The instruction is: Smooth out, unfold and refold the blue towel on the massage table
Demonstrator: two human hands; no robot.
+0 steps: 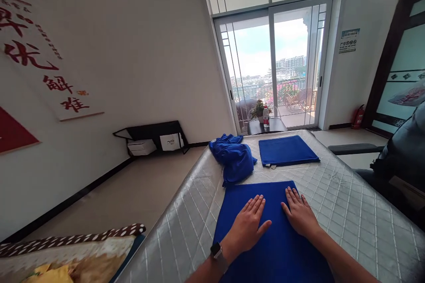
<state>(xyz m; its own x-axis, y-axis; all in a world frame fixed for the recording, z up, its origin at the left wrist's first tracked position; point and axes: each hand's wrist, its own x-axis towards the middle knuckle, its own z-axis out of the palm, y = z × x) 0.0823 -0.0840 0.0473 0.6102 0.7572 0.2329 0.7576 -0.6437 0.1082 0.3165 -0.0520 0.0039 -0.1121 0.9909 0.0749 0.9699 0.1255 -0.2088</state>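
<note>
A blue cloth (pixel 265 252) is spread out on the quilted mattress (pixel 179 212) right in front of me. My left hand (pixel 249 226) lies on its left part, fingers stretched forward and thumb apart. On the cloth's right side my right hand (pixel 299 213) rests palm down, also with straight fingers. Neither hand grips anything. Just beyond is a crumpled heap of blue cloth (pixel 234 159) to the left. A flat, folded blue cloth (pixel 287 150) with small white tags at its near edge lies farther off to the right.
Past the mattress's far end stands a small table (pixel 267 126) with a potted plant (pixel 258 110) and a bottle (pixel 266 117). Boxes (pixel 142 147) sit by a black frame (pixel 152 131) along the left wall. At right are a dark chair (pixel 401 150) and a fire extinguisher (pixel 357 117).
</note>
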